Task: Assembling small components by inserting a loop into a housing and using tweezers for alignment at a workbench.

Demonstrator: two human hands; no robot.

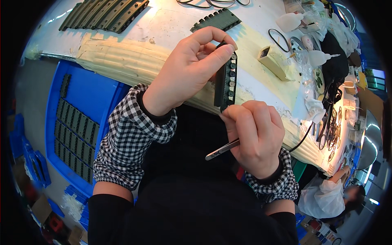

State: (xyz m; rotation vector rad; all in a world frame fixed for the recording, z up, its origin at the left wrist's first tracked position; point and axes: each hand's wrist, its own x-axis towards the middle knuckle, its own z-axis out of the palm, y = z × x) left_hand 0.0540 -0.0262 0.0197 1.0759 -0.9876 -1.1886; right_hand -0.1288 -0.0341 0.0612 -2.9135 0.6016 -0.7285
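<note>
"What was at the far left?"

"A blue tray (pixel 83 86) at the left of the frame, with rows of dark green strips (pixel 77 128) in it. At the upper left, more long dark pieces (pixel 104 15) lay side by side on the worktable (pixel 163 26)."

"And the left hand (pixel 192 67)?"

"Just left of centre, thumb and fingers pinched on the upper end of a dark knobbed strip (pixel 221 85). That strip stood nearly upright in the middle of the frame, its row of round knobs along the right side. Above it, at upper centre, a flat green part (pixel 218 20) lay on the table."

"The right hand (pixel 255 132)?"

"Right of centre, curled around a slim metal tool (pixel 221 150) that stuck out toward the lower left. Its fingertips were at the strip's lower end; whether they touched it, I couldn't tell."

"Further right?"

"A beige block (pixel 274 64), then white squeeze bottles (pixel 321 58) at the upper right."
</note>
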